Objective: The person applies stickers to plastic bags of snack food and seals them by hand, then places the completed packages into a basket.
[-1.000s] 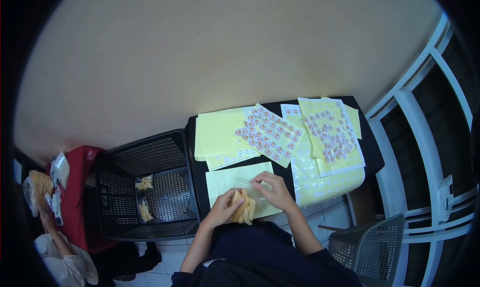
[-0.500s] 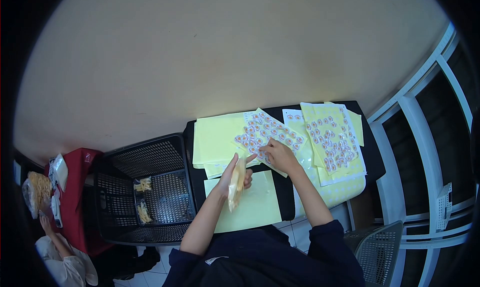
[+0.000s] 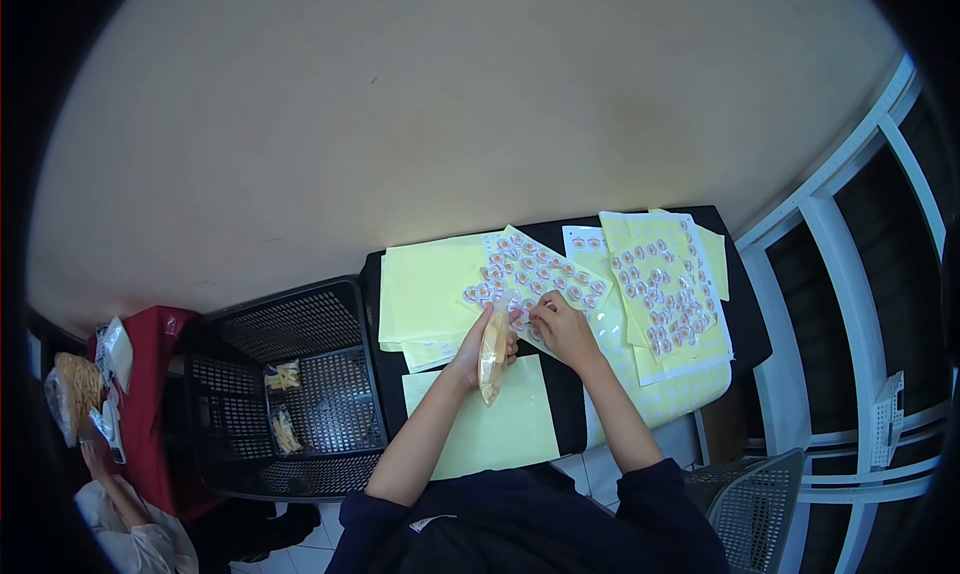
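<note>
My left hand [image 3: 470, 354] is closed round a clear packet [image 3: 492, 359] of pale yellow food, held upright above a plain yellow sheet [image 3: 490, 424]. Just to the right, my right hand [image 3: 565, 332] has its fingertips pinched together over the lower edge of a sticker sheet [image 3: 535, 269]. Whatever those fingertips hold, if anything, is too small to make out. Round stickers with an orange middle cover the sheet. The packet's top end is close to the sheet and the right fingertips.
Left of the black-covered table [image 3: 570, 404] stands a black plastic basket [image 3: 370, 394] with two similar packets [image 3: 286, 429] inside. More sticker sheets [image 3: 665, 284] lie at the right, and plain yellow sheets [image 3: 430, 279] at the left. Another person's hand [image 3: 95, 459] is by a red-covered table [image 3: 150, 404].
My left hand has turned the packet so its broad face shows, and brought it slightly right. My right hand has shifted slightly right and down, fingertips now pinched rather than reaching over the stickers.
</note>
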{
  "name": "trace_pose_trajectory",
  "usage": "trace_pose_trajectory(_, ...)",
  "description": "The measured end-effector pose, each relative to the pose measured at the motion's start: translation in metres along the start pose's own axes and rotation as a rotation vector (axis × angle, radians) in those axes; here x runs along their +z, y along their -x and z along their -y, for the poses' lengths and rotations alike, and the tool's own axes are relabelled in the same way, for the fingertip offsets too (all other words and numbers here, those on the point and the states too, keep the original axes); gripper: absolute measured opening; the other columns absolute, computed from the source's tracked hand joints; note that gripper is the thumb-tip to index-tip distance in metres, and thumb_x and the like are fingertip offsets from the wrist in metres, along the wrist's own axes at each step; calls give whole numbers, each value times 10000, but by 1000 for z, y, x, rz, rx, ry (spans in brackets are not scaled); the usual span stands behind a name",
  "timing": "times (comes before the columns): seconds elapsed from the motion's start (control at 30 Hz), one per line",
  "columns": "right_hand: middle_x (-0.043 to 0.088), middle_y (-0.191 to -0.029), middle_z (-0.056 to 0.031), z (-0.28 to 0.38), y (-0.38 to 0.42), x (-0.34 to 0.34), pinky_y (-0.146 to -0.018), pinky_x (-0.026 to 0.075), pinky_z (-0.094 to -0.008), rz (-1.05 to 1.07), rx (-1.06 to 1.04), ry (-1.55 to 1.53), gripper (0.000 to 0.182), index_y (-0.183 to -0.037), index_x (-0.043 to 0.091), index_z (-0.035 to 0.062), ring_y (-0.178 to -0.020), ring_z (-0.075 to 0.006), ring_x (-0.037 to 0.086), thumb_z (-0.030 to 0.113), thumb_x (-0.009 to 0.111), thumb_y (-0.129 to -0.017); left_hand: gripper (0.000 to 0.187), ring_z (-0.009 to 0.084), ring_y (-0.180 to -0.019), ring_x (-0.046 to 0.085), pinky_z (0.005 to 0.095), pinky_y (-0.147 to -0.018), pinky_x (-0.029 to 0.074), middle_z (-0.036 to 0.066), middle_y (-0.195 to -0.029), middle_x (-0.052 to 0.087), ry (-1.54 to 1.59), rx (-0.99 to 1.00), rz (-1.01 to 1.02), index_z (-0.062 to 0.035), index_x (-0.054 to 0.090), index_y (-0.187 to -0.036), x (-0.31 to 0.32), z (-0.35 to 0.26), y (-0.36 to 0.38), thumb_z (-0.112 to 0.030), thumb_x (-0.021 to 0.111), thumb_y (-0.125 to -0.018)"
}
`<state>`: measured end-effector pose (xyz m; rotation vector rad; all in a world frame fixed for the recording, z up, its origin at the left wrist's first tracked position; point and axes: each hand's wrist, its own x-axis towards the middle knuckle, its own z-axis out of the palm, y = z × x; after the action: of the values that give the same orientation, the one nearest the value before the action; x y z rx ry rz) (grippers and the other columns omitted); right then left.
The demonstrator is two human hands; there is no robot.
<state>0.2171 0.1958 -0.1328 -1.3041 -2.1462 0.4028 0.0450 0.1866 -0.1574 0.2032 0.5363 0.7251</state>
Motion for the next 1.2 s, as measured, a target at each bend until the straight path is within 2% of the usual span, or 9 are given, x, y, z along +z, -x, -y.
trace_pose_trajectory(0.3, 487, -992, -119, -2, 9, 2, -554, 469, -387, -150, 92, -43, 68, -825, 532, 61, -667, -297, 587, 53, 549, -759, 577, 85, -521, 469, 229, -499, 400, -11, -599, 457, 46, -12, 103, -138, 404, -1229, -7, 1, 1, -561, 328, -844)
trace_pose_trajectory(0.5, 467, -1036, -137, 3, 6, -2, -572, 464, -401, -153, 127, -52, 76, -861, 508, 63, -698, -335, 571, 62, 511, -785, 615, 78, -471, 420, 215, -410, 328, -22, -560, 424, -7, 29, -128, -109, 376, -1240, 14, 1, 4, -570, 343, -835)
trace_pose_trajectory(0.6, 463, -1038, -141, 6, 7, -2, -579, 464, -404, -152, 147, -71, 77, -876, 500, 59, -720, -340, 566, 72, 494, -801, 575, 86, -486, 449, 220, -425, 360, -12, -577, 456, -41, 59, -136, -99, 453, -1153, 18, 3, 4, -566, 355, -832)
trace_pose_trajectory(0.7, 459, -1035, -148, 12, 6, -3, -623, 460, -409, -157, 174, -98, 80, -886, 493, 48, -759, -349, 554, 75, 481, -811, 514, 120, -563, 523, 257, -523, 451, 19, -644, 528, -248, 59, -262, -95, 519, -928, 31, 10, 11, -572, 361, -822)
trace_pose_trajectory(0.83, 460, -1011, -157, 11, 3, -3, -737, 439, -388, -243, 48, -65, 66, -848, 492, 14, -803, -346, 536, 59, 495, -800, 514, 162, -638, 550, 300, -590, 471, 47, -713, 547, -203, 223, -233, -84, 496, -1004, 41, 21, 33, -548, 360, -827)
trace_pose_trajectory(0.9, 485, -976, -149, 18, 5, -9, -750, 431, -365, -315, 22, -93, 63, -822, 495, 7, -797, -321, 543, 51, 519, -783, 464, 213, -842, 549, 345, -744, 461, 97, -925, 544, 71, 348, -96, -74, 424, -1141, 43, 17, 57, -420, 412, -833)
trace_pose_trajectory(0.93, 510, -940, -141, 26, 4, -14, -764, 423, -341, -380, -4, -122, 69, -796, 498, 0, -791, -296, 550, 42, 544, -766, 464, 213, -842, 549, 345, -744, 461, 97, -925, 544, 71, 356, -95, -74, 424, -1141, 39, 16, 66, -420, 412, -833)
trace_pose_trajectory(1.03, 560, -827, -87, 50, 3, -15, -738, 421, -288, -524, 91, -414, 87, -761, 511, 0, -782, -199, 558, 39, 587, -749, 584, 260, -1128, 400, 385, -952, 340, 141, -1196, 389, -68, 569, -85, -73, 261, -1282, 29, 6, 98, -147, 498, -753)
trace_pose_trajectory(1.2, 582, -758, -36, 112, 2, -25, -677, 412, -223, -462, 261, -836, 84, -761, 529, 14, -712, -77, 519, 64, 594, -779, 550, 202, -1099, 428, 315, -937, 356, 125, -1200, 386, -217, 755, -260, -22, 264, -1264, 36, -2, 132, 36, 487, -765)
